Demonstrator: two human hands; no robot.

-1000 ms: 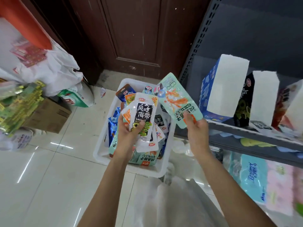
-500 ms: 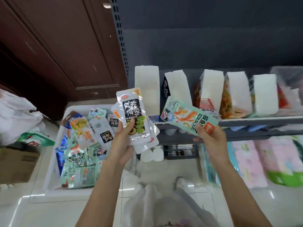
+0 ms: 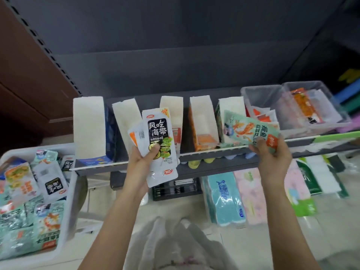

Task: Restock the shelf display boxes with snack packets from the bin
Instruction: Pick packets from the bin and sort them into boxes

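Note:
My left hand (image 3: 141,162) grips a fanned stack of white seaweed snack packets (image 3: 157,141) in front of the shelf's middle display boxes. My right hand (image 3: 270,154) pinches a mint-green packet (image 3: 247,129) by its lower corner, held just before the rightmost cardboard display box (image 3: 231,106). A row of several open display boxes (image 3: 200,115) stands on the grey shelf (image 3: 214,151). The white bin (image 3: 70,191) at the lower left holds several more packets (image 3: 31,211).
Two clear plastic tubs (image 3: 276,102) with orange packets sit at the shelf's right end. Packs of tissue paper (image 3: 224,199) lie on the floor under the shelf. A brown wooden door (image 3: 23,65) is on the left. A white plastic bag (image 3: 175,244) lies at my feet.
The view has swung right from the bin to the shelf. Both hands rose toward the display boxes, and my right hand carried the mint-green packet rightward to the rightmost box.

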